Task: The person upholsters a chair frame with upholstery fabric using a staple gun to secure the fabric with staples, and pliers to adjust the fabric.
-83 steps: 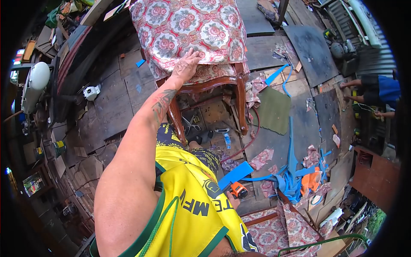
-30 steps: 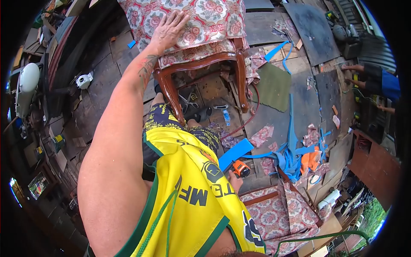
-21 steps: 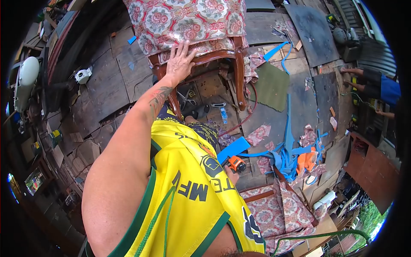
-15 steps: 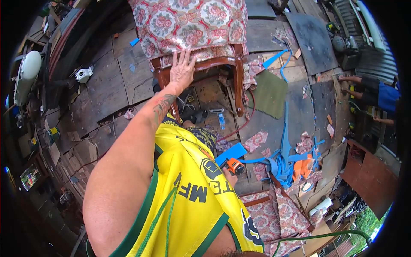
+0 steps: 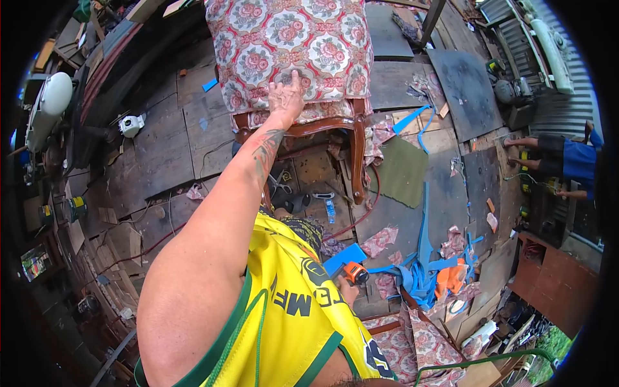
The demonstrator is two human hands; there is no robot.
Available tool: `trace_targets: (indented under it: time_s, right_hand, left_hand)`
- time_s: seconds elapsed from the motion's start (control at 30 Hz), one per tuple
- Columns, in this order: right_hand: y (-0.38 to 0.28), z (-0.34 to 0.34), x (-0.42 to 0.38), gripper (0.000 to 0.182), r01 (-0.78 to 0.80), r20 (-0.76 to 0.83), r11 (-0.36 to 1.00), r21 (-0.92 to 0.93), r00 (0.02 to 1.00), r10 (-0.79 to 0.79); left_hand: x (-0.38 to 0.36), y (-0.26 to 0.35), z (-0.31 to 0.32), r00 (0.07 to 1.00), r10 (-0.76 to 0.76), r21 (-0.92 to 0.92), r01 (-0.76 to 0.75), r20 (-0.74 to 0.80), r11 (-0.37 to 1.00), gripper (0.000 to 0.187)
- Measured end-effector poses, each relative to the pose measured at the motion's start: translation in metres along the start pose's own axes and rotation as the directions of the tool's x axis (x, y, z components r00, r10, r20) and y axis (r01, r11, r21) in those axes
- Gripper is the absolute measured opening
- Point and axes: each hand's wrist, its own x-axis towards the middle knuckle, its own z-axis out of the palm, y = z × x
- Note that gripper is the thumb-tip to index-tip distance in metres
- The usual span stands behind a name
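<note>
My left hand (image 5: 287, 100) reaches forward onto a seat cushion covered in floral fabric (image 5: 284, 39), near its front edge. Its fingers rest on the cloth, one stretched out straight and the others bent a little. Below that edge, the carved wooden chair frame (image 5: 322, 128) shows, with a front leg (image 5: 358, 168) on the right. Close to my yellow jersey, my right hand (image 5: 348, 291) is wrapped around an orange and black handheld tool (image 5: 355, 273). The jersey hides part of that forearm.
Blue strips (image 5: 419, 284), fabric scraps (image 5: 380, 242) and a green mat (image 5: 401, 171) lie on the board floor. A red hose (image 5: 369, 213) curves past the chair leg. Another floral piece (image 5: 400, 342) is at lower right. A person (image 5: 577, 158) is at far right.
My left hand has moved from the front edge of the seat up onto the top of the floral fabric. My right hand still holds the orange tool near my body.
</note>
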Motion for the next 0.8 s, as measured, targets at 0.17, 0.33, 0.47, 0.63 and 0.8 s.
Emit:
trace_targets:
  time_s: [0.17,0.33,0.47,0.63,0.8]
  right_hand:
    - [0.001,0.003,-0.008,0.022,-0.045,-0.026,0.999,-0.005,0.999,0.045]
    - [0.008,0.007,-0.016,0.024,-0.058,-0.013,0.998,0.017,0.998,0.058]
    - [0.018,0.012,-0.019,0.021,0.000,-0.016,0.987,0.159,1.000,0.003]
    - [0.074,-0.012,0.024,0.021,0.018,0.024,0.998,0.056,1.000,-0.020]
    - [0.057,-0.017,0.017,0.019,-0.078,-0.001,0.994,0.081,0.997,0.078]
  left_hand:
    - [-0.009,-0.013,-0.003,0.999,0.049,-0.017,-0.048,0.017,0.999,0.077]
    - [-0.010,-0.048,0.004,0.865,0.243,0.031,-0.256,-0.439,0.966,0.061]
    - [0.002,-0.081,0.010,0.811,-0.321,-0.308,0.184,-0.489,0.933,0.064]
    - [-0.023,-0.131,0.049,0.367,-0.800,-0.817,0.522,0.475,-0.246,0.088]
    - [-0.012,-0.200,0.165,0.521,-0.693,-0.865,0.354,0.498,-0.356,0.097]
